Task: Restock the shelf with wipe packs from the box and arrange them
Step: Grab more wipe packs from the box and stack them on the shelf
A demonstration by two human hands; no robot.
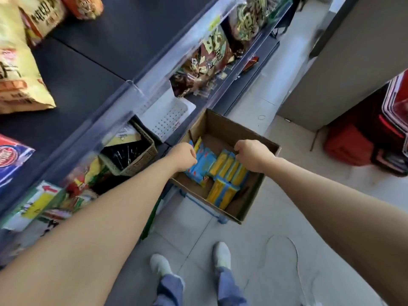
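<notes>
**Reaching into the box (pixel 220 127) with both hands**

Leaning over an open cardboard box, the person stretches both bare arms down into it; the left hand (pixel 184 156) is at the box's shelf-side wall, right against the blue wipe packs (pixel 204 164), and the right hand (pixel 254 155) hangs over the yellow wipe packs (pixel 225 166) near the opposite wall. Both hands have their fingers curled under, knuckles up; whether either one actually pinches a pack I cannot tell, since the fingertips are tucked out of sight.

The packs stand on edge in rows across the box floor – blue ones toward the shelf, yellow ones beside them and in a second short row nearer the person; part of the cardboard bottom shows bare at the far end. The box rests on a low blue frame (pixel 198 204) on the tiled floor (pixel 254 239), just beside the shelf unit (pixel 88 74).

On the shelves to the left sit a wicker basket (pixel 141 155), a white perforated tray (pixel 170 120) next to it, and snack bags (pixel 205 69) farther along; large yellow bags (pixel 17 69) lie on the dark upper shelf. Two pale shoes (pixel 221 253) stand on the tiles below the box; a thin cable (pixel 295 250) loops across the floor, and red crates (pixel 353 146) stand well apart at the right.
</notes>
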